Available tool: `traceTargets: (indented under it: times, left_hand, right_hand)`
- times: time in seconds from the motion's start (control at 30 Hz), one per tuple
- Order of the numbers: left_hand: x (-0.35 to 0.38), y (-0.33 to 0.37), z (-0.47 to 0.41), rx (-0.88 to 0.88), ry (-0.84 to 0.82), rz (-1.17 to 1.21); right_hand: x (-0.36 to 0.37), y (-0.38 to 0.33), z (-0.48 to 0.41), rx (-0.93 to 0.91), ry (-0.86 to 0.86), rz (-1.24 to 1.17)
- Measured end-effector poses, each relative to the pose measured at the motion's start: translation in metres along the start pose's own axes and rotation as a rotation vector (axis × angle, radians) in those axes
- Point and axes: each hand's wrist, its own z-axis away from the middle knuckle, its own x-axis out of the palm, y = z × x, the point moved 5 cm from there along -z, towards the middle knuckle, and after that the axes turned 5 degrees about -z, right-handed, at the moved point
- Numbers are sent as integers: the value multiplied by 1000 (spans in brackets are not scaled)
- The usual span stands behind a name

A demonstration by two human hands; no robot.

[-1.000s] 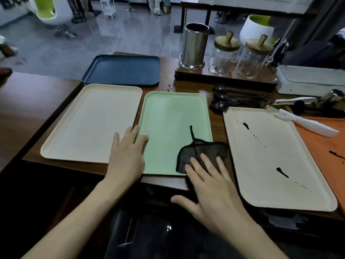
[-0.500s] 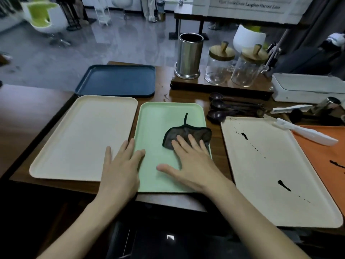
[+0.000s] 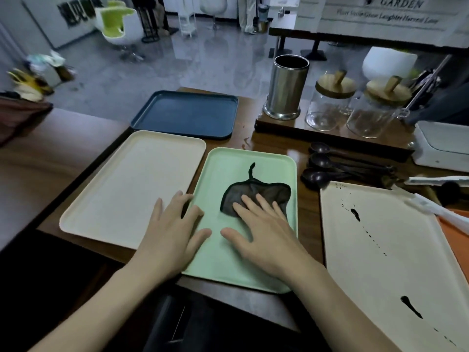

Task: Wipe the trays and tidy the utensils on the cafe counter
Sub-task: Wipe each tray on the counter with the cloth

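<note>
Now the right hand (image 3: 266,240), fingers flat, has pushed the thin dark cloth (image 3: 253,190) from the pale green plastic tray's (image 3: 223,264) near right corner to its middle. The open left hand (image 3: 170,232) still steadies its left edge. Wiping looks underway.

Five trays (image 3: 228,262); three dark spoons (image 3: 320,161); two glass jars (image 3: 327,110); one steel canister (image 3: 286,87); one cloth (image 3: 256,193).
</note>
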Motion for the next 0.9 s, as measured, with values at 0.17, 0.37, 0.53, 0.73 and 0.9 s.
traceTargets:
  times: [0.17, 0.37, 0.53, 0.73, 0.9]
  left_hand:
    - [-6, -3, -40, 25, -171, -54]
    - [4, -7, -50, 91, -228, -93]
    - [11, -11, -51, 149, -157, -62]
    - [16, -7, -51, 185, -67, -102]
    - [23, -8, -48, 158, -40, -128]
  right_hand:
    - [0, 1, -1, 20, 3, -16]
    - [-9, 23, -39, 179, 126, 98]
    - [-8, -2, -117, 233, 230, 74]
    - [1, -32, -143, 169, 248, 71]
    - [-22, 13, -118, 319, 294, 63]
